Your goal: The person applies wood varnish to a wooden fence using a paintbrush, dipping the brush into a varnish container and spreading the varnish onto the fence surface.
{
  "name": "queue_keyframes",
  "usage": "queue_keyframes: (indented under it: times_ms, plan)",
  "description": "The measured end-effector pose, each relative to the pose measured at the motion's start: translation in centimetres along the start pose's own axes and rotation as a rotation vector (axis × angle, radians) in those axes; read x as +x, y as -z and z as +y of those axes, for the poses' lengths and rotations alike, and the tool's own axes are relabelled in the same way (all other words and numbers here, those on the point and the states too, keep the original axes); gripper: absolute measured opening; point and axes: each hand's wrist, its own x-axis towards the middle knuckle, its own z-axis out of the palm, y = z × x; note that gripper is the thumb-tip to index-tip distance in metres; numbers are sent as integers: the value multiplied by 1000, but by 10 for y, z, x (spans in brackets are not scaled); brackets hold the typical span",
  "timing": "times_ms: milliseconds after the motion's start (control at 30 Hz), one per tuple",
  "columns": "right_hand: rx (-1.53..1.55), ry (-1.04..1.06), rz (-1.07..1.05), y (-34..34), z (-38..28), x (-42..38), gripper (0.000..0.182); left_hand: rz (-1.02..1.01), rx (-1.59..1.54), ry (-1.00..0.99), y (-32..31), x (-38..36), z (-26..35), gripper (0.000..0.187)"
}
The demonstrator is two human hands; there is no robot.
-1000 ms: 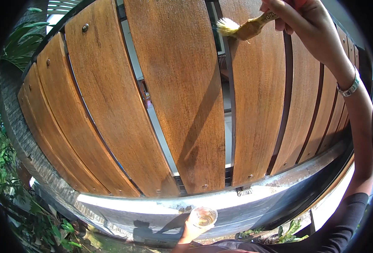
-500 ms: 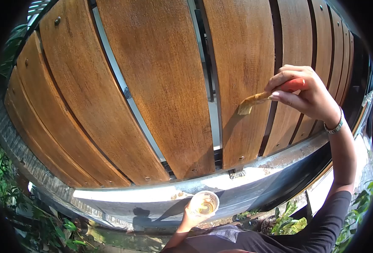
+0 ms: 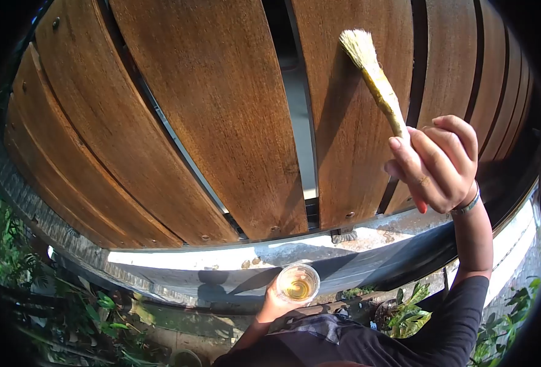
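My right hand (image 3: 438,160) grips a paintbrush (image 3: 379,85) by its handle, with the pale bristles pointing up and away from me. The brush overlaps a brown wooden slat (image 3: 350,122) in this view and casts a shadow on it. A bit of the red handle end shows below my fingers. Low in the view, my left hand (image 3: 276,304) is wrapped round a clear plastic cup (image 3: 298,282). Amber liquid lies in the bottom of the cup.
Upright wooden slats (image 3: 206,110) with dark gaps and bolts stand in front of me. Below them runs a pale ledge (image 3: 178,259), sunlit in part. Green plants (image 3: 408,315) grow at the lower right, with more foliage (image 3: 13,244) on the left.
My right hand has turned, swinging the brush from bristles down at the slat to bristles up. The cup in my left hand stays nearly in place; the view has shifted slightly.
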Motion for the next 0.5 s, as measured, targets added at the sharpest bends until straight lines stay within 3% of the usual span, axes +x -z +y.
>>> queue_keyframes:
  times_ms: [33, 133, 233, 300, 433, 500]
  plan:
    - [-43, 99, -27, -2, -14, -2, 29, -22, 10, 3, 1, -1, 2, 79]
    - [211, 295, -60, -8, -62, -24, 26, -54, 26, 49, 6, -4, 2, 82]
    - [666, 42, 7, -4, -110, -39, 20, 96, 72, 36, 8, -4, 6, 77]
    - [1002, -194, -47, 0, -135, -44, 29, 147, 223, -10, 17, -6, 4, 78]
    - [1322, -571, -53, -8, -191, -60, 34, 212, 519, 24, 29, -19, 7, 79]
    - [1435, -600, -62, -12, -214, -62, 34, 233, 570, 11, 37, -26, 7, 78]
